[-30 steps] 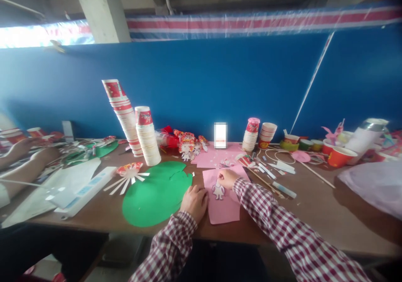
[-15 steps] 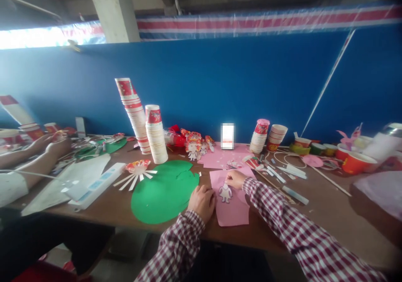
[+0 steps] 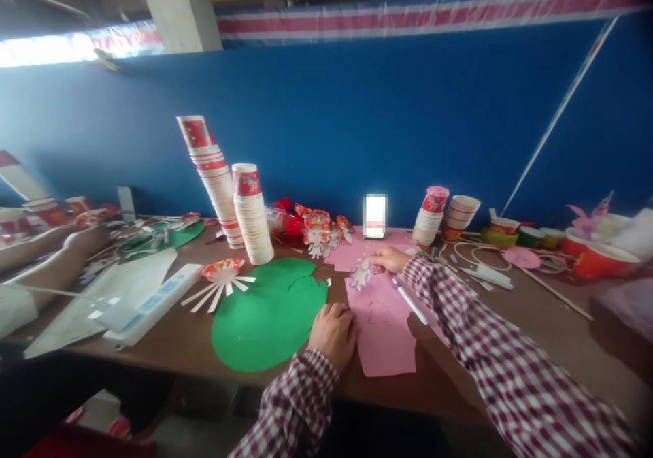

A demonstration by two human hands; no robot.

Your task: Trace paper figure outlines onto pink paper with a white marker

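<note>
A pale paper figure cutout (image 3: 360, 275) is held by its edge in my right hand (image 3: 390, 259), over the top of a pink sheet (image 3: 385, 339). Faint drawn lines show on that sheet. My left hand (image 3: 332, 335) rests at the sheet's left edge, fingers bent; whether anything is under them is hidden. Left of it lies a large green paper shape (image 3: 270, 315). A white pen (image 3: 411, 301) lies by the sheet's right side, under my right forearm. Behind is another pink sheet (image 3: 341, 257) with small scraps on it.
Tall paper cup stacks (image 3: 254, 223) stand behind the green paper. A lit phone (image 3: 375, 216) stands against the blue partition (image 3: 326, 118). Shorter cup stacks (image 3: 430, 220), cables and red bowls (image 3: 602, 262) are at right. Another person's hands (image 3: 89, 243) work at far left.
My right hand has lifted the cutout off the pink sheet and moved it up and away, baring drawn lines. The pen now shows beside the sheet. The view has shifted slightly.
</note>
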